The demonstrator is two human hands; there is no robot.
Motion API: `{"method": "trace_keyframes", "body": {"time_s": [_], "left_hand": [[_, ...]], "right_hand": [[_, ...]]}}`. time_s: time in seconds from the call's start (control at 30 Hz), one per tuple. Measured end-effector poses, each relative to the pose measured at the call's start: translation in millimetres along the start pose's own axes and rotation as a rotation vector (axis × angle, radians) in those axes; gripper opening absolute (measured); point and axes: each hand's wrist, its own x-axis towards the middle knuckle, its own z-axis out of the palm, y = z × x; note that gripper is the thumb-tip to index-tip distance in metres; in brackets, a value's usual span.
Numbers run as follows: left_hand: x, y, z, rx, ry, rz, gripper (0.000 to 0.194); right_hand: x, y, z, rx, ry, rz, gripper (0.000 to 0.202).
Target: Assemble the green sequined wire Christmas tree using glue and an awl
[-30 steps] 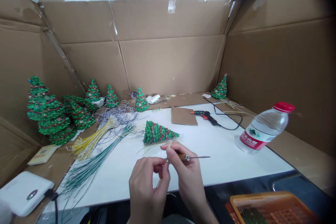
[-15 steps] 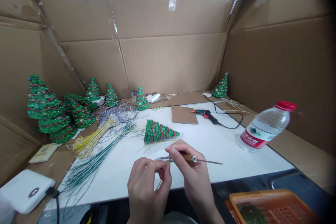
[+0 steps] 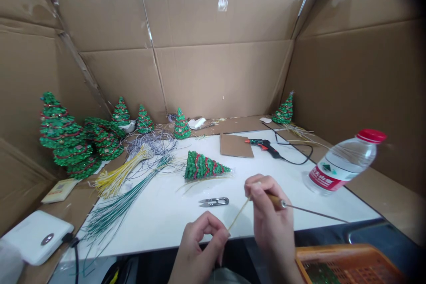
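Observation:
A thin yellow cord [image 3: 239, 215] runs taut between my two hands over the front of the white board. My left hand [image 3: 204, 242] pinches its lower end between thumb and forefinger. The upper end is in the pinched fingertips of my right hand [image 3: 271, 213]. Tucked in that same hand is a wooden-handled awl [image 3: 277, 203], its thin metal shaft pointing right. Small thread snips [image 3: 214, 202] lie on the board beyond my left hand. Behind them a green beaded Christmas tree [image 3: 206, 166] with red garlands rests on its side.
Yellow cords [image 3: 121, 173] and green cords [image 3: 124, 204] lie in bundles at left, near several standing trees [image 3: 63, 137]. A glue gun [image 3: 266, 146] lies beside a cardboard piece [image 3: 236, 146]. A water bottle [image 3: 344, 164] and an orange basket [image 3: 349, 248] are at right.
My hands have moved apart, the right one up and to the right, drawing the yellow cord straight between them. The thread snips, partly covered before, now show fully.

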Motion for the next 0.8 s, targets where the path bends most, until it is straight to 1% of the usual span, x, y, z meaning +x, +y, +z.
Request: {"method": "trace_keyframes", "body": {"time_s": [0.1, 0.23, 0.33, 0.4, 0.47, 0.53, 0.63, 0.7, 0.73, 0.8], "left_hand": [[-3, -13, -3.7, 0.103, 0.036, 0.029, 0.027], [-4, -27, -11.3, 0.163, 0.062, -0.003, 0.027], [-4, -35, -14.9, 0.158, 0.042, -0.029, 0.029], [-3, -37, -16.2, 0.121, 0.019, -0.036, 0.03], [-1, -39, -18.2, 0.066, 0.006, -0.049, 0.032], [2, -41, -22.2, -0.014, -0.012, -0.086, 0.034], [9, -45, -32.8, -0.182, -0.048, -0.133, 0.038], [14, -47, -40.6, -0.304, -0.046, -0.137, 0.039], [16, -46, -43.7, -0.348, -0.033, -0.139, 0.039], [22, -44, -47.0, -0.393, 0.003, -0.153, 0.039]], "right_hand": [[5, 1, -11, -0.073, 0.145, -0.083, 0.013], [9, 1, -18, -0.117, 0.3, -0.147, 0.011], [10, 3, -21, -0.141, 0.354, -0.199, 0.011], [11, 5, -24, -0.172, 0.349, -0.2, 0.011], [14, 8, -32, -0.238, 0.287, -0.133, 0.014], [20, 10, -45, -0.352, 0.148, -0.007, 0.023], [29, 11, -72, -0.505, -0.154, 0.197, 0.04], [32, 8, -88, -0.509, -0.353, 0.318, 0.044], [32, 6, -93, -0.488, -0.418, 0.37, 0.044], [30, 3, -96, -0.459, -0.44, 0.451, 0.041]]}}
